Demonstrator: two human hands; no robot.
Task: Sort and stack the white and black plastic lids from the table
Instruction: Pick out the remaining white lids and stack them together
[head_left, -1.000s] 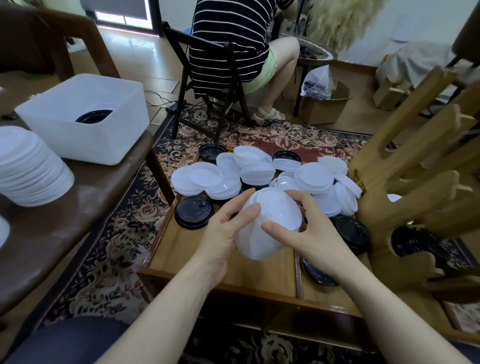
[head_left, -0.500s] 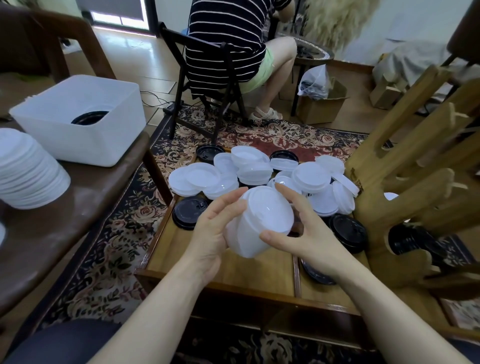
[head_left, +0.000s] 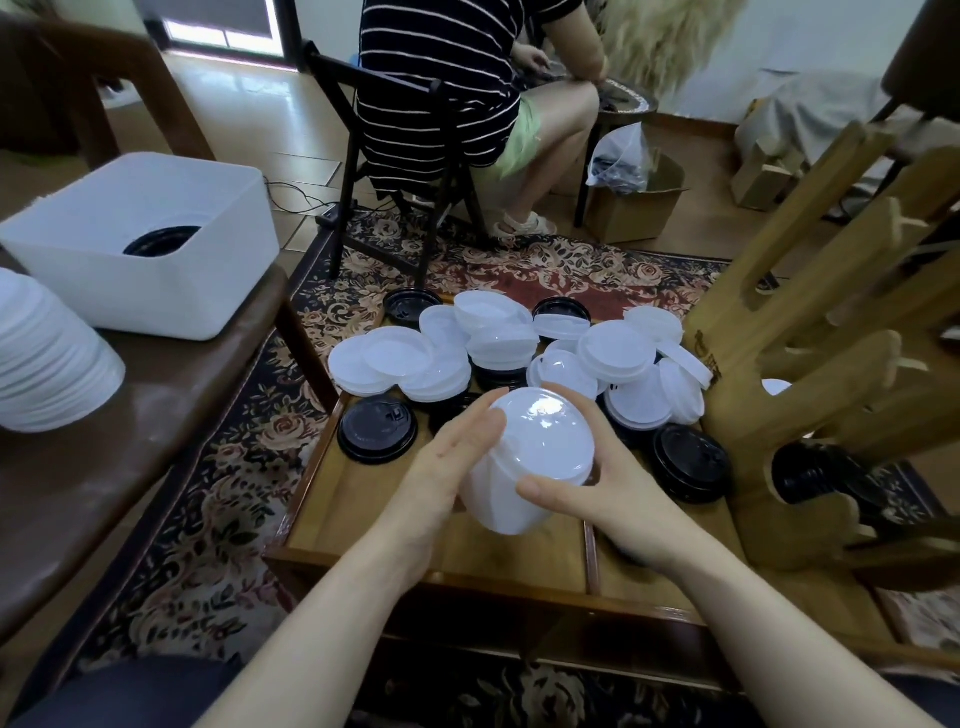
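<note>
Head view, items listed left to right.

Stack of white lids (head_left: 49, 358): far left edge, resting on a dark brown side surface (head_left: 130, 441), partly cut off by the frame.

White bin (head_left: 150, 244): on the same brown surface, behind the stack; black lids (head_left: 161, 240) visible inside it.

Patterned rug (head_left: 218, 499): on the floor between the brown surface and the low wooden worktop (head_left: 519, 564).

Single black lid (head_left: 376, 428): flat on the worktop, near its left rim, just in front of the loose pile.

Loose pile of white lids (head_left: 498, 338): at the far side of the worktop, overlapping one another, with black ones showing beneath and behind.

Left hand (head_left: 449, 467): fingers fairly straight, pressed against the left side of a held stack of white lids (head_left: 530, 457).

Held stack of white lids: lifted above the middle of the worktop, tilted, top face towards the camera, between both hands.

Right hand (head_left: 608, 493): fingers curled round the right side and thumb across the front of the held stack.

Second black lid (head_left: 688, 462): on the worktop, right of the hands.

Wooden rack (head_left: 800, 374): at the right, with black lids (head_left: 815, 473) lodged in its lower part.

Background: a person in a striped top (head_left: 436, 78) seated on a dark chair (head_left: 395, 171); a cardboard box (head_left: 636, 205) on the floor.
</note>
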